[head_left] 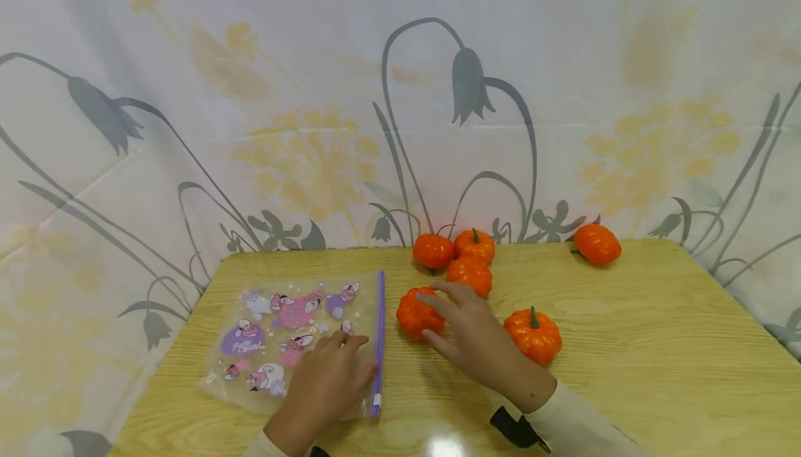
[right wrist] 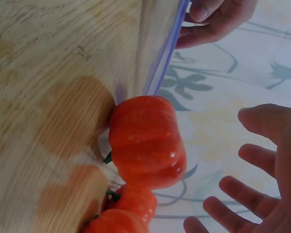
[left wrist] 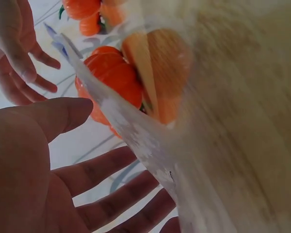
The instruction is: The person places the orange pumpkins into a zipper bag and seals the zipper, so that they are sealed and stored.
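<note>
A clear zip bag point(head_left: 300, 309) with pink and purple cartoon prints lies flat on the table, its purple zip edge to the right. My left hand point(head_left: 328, 377) is over the bag's right part, fingers loosely extended and gripping nothing. In the left wrist view, the bag's film point(left wrist: 136, 128) stands out beside those fingers. Just right of the zip sits a small orange toy pumpkin point(head_left: 413, 316). Above its right side hovers my right hand point(head_left: 478, 339), fingers spread. The right wrist view shows a gap between that hand and the pumpkin point(right wrist: 148, 141).
Behind the nearest pumpkin, three more pumpkins point(head_left: 433, 251) cluster toward the table's back edge. Another pumpkin point(head_left: 533, 339) with a green stem stands right of my right hand. One lies on its side point(head_left: 597, 245) at the back right. A flower-printed curtain point(head_left: 313, 95) rises behind the wooden table point(head_left: 657, 346).
</note>
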`<state>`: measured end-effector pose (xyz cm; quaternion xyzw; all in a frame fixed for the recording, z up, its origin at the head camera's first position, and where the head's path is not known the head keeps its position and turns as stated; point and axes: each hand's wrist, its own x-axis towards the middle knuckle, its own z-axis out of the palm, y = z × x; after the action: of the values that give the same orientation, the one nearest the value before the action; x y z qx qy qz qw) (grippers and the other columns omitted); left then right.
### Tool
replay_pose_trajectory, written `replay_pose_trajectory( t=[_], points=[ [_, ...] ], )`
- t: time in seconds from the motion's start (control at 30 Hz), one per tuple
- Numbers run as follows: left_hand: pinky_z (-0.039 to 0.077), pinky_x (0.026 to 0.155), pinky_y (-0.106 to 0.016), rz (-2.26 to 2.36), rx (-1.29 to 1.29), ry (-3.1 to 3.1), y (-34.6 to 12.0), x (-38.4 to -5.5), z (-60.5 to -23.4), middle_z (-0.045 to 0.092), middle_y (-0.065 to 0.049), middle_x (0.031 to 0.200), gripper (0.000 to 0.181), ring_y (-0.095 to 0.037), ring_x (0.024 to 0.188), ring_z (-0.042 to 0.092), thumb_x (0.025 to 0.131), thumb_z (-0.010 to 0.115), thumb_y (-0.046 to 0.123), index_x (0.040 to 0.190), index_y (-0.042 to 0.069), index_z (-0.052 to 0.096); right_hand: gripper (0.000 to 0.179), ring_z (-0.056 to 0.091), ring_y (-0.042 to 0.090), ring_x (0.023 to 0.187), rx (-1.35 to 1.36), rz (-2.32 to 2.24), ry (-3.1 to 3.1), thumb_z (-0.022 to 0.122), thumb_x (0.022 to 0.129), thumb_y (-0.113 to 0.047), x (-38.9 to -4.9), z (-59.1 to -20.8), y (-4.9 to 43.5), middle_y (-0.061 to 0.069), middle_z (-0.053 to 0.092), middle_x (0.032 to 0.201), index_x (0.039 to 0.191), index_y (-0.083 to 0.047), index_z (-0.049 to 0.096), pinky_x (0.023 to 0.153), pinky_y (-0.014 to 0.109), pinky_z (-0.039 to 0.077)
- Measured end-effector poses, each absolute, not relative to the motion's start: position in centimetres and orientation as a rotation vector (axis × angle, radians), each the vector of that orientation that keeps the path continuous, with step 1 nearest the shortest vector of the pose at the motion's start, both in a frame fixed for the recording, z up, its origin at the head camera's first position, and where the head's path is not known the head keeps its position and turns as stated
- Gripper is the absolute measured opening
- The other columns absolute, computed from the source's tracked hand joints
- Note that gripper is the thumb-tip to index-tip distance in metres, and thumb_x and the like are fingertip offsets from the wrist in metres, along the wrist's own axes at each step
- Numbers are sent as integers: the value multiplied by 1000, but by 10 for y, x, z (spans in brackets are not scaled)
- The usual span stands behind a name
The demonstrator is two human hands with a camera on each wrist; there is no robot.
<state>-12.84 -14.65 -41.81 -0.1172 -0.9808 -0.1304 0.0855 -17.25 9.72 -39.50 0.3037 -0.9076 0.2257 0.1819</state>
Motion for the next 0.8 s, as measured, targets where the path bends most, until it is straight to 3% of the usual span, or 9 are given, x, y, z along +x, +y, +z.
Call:
replay_pose_trajectory(
  t=[0.53,0.8],
  points=[
    [53,72,-47,-369,-455,-3063,-145,-127,-428,65,-7,116,50,-26,100,59,91,63,55,126,19,67,59,52,33,131,857,585,-2623,81,84,-29,-180,-415,102,12,50,149,138,-17,61,100,56,50],
    [51,72,-50,-336,-477,-3046,-145,-127,-432,65,-9,118,50,-28,103,58,90,63,55,127,21,66,66,47,37,136,936,614,-2690,80,85,-29,-180,-421,102,11,40,158,145,-20,54,102,61,47]
  ],
)
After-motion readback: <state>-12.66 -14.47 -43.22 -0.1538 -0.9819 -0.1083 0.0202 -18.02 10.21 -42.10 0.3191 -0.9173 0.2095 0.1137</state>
